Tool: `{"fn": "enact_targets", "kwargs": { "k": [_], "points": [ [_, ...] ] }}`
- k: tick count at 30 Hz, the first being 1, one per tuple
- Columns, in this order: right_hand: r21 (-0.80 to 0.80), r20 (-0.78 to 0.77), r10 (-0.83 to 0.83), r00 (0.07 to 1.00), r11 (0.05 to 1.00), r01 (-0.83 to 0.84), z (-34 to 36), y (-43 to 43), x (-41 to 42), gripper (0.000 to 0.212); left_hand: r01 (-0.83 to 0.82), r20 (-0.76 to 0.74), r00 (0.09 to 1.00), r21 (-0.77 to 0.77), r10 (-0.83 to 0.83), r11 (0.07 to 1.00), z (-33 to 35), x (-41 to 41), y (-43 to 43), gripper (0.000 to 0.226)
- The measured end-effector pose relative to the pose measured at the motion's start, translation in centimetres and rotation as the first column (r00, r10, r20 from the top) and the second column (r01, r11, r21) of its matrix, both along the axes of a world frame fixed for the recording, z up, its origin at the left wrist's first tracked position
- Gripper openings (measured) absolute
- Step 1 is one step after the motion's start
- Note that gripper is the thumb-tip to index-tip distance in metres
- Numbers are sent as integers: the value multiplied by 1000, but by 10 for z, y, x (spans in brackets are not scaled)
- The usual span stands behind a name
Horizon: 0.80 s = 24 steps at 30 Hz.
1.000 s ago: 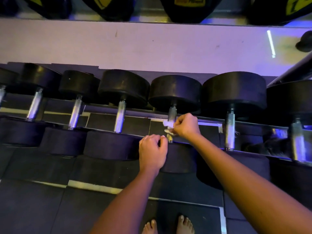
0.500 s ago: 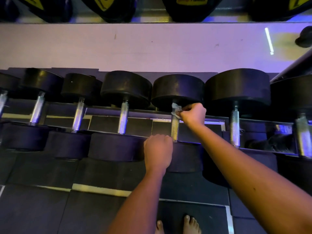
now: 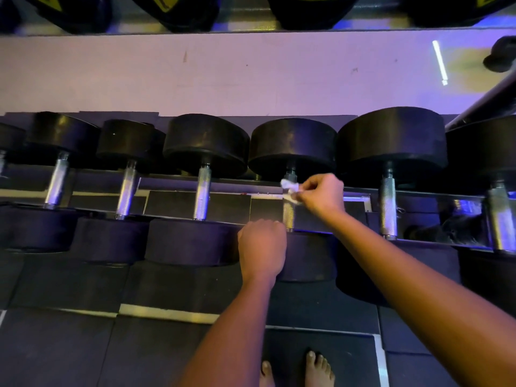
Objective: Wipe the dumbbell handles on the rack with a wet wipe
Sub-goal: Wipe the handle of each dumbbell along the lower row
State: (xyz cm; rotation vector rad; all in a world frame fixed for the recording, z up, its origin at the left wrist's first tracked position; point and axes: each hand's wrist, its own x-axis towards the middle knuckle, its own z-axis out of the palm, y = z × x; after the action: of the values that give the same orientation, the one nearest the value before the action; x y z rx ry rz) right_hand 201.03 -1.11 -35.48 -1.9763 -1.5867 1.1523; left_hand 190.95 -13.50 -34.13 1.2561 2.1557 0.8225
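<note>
Head view: a person stands before a dark metal rack of black rubber-headed dumbbells, with the task in mid-course as judged. The right hand pinches a white crumpled wet wipe between thumb and fingertips and holds it against the far end of one knurled silver steel handle, just under the far head. The bare length of that handle below the wipe runs to the near black rubber head. The left hand rests with curled fingers on the top edge of that near head, just beside the foot of the handle. Whether it grips the head or only steadies it cannot be told. This handle is therefore being wiped, and probably not yet finished. Neighbouring silver handles to the left and to the right lie apart from both hands. None shows moisture or streaks, so which are done and which remain cannot be read.
</note>
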Motion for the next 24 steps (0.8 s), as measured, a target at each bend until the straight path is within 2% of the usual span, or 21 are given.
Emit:
{"fn": "enact_targets", "kwargs": {
  "k": [1, 3, 6, 12, 16, 17, 19, 22, 24],
  "points": [
    [60, -27, -43, 999, 997, 45, 3, 5, -1, 6, 1, -1, 1000, -3, -1, 1000, 1, 0, 0, 42],
    [104, -61, -85, 995, 990, 91, 6, 12, -5, 13, 6, -6, 1000, 1, -6, 1000, 2, 0, 0, 44],
    [63, -53, -88, 995, 994, 92, 2, 12, -9, 16, 14, 5, 1000, 3, -14, 1000, 2, 0, 0, 39],
    [-130, 25, 106, 994, 986, -102, -3, -12, 2, 11, 10, 5, 1000, 12, -10, 1000, -1, 0, 1, 37],
    [-196, 53, 212, 976, 960, -198, 0, -27, 6, 8, 5, 23, 1000, 18, -5, 1000, -2, -1, 1, 34],
    [-220, 19, 192, 981, 958, -183, 2, -25, 6, 7, 4, 26, 1000, 20, -4, 1000, -2, -1, 1, 34],
    [-227, -48, 47, 998, 972, -57, 4, -13, 8, 11, 5, 18, 1000, 19, -5, 1000, -4, -1, 1, 35],
    [-105, -106, -181, 978, 980, 170, 7, 12, 6, 16, 0, 9, 1000, 10, 0, 1000, -4, -1, 2, 36],
    [-109, -136, -222, 965, 972, 209, 3, 21, 0, 23, 5, 11, 1000, 0, -5, 1000, -2, 0, 1, 38]
  ]
}}
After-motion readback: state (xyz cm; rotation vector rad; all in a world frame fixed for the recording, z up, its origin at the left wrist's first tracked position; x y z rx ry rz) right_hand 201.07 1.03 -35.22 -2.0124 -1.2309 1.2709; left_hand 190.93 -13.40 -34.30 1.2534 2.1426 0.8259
